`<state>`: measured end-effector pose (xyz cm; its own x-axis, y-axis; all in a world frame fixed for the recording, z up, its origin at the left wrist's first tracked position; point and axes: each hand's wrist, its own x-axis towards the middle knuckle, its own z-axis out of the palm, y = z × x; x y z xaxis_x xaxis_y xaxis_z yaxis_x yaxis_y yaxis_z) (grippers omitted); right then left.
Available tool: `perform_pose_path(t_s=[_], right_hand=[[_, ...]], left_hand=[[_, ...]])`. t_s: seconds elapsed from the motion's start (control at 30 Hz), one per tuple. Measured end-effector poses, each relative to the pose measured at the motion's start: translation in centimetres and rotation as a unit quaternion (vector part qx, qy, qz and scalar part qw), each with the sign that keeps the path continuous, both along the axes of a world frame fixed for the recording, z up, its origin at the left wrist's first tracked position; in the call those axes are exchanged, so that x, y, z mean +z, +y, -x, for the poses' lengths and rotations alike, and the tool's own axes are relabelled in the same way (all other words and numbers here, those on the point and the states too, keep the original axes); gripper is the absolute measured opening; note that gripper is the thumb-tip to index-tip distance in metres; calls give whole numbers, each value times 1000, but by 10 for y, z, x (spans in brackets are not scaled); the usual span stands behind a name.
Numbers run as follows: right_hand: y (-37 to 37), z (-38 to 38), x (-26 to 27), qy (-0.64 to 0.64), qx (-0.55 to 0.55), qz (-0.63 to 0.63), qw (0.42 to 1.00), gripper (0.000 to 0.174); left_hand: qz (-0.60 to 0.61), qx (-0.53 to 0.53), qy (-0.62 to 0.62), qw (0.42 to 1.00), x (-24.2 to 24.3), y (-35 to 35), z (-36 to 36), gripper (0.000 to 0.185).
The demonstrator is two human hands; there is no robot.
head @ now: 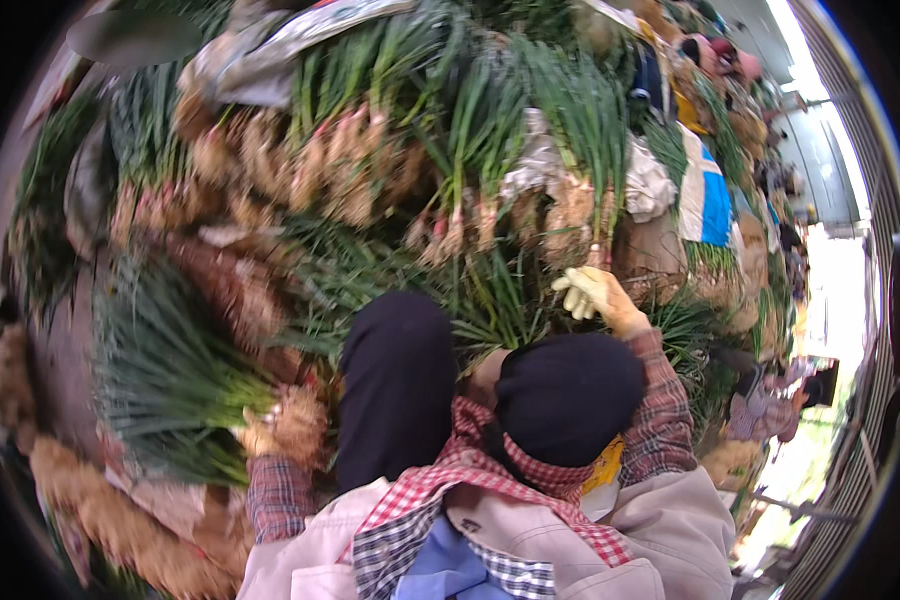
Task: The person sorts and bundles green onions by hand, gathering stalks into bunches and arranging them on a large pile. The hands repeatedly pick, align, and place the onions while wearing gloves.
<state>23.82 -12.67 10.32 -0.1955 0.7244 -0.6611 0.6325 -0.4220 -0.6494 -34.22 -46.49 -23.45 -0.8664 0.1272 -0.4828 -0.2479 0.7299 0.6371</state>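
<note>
My left hand [261, 435], in a pale yellow glove, grips a thick bunch of green onions [187, 382] close to its root end. The long leaves fan out to the left, and the matted roots [304, 420] lie beside my left knee. Past my right knee, my right hand [589, 294] wears a similar glove. Its fingers are apart and nothing shows in them. Just beyond it hang the root ends of another onion bundle [581, 135]. Loose green onions [506, 300] lie in front of and between my knees.
More onion bundles [345, 142] are heaped ahead, roots towards me. White plastic sacks [262, 71] and a blue-and-white sack [705, 187] lie among them. A long row of roots [127, 517] runs at lower left. Other people [769, 401] are at the right.
</note>
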Motion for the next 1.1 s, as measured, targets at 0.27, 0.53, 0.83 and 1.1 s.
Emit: perform_pose_path(t_s=[0.27, 0.53, 0.83, 1.1], right_hand=[[127, -69, -61, -70, -226, -269, 934, 32], [89, -93, -102, -365, -133, -332, 859, 23], [49, 14, -95, -216, -143, -438, 861, 13], [-7, 2, -138, -213, 24, -432, 876, 6]], left_hand=[[120, -61, 88, 987, 5, -4, -53, 38], [87, -213, 153, 961, 122, 124, -103, 39], [-229, -726, -198, 617, 292, 428, -297, 55], [-347, -449, -441, 696, 212, 459, -417, 38]])
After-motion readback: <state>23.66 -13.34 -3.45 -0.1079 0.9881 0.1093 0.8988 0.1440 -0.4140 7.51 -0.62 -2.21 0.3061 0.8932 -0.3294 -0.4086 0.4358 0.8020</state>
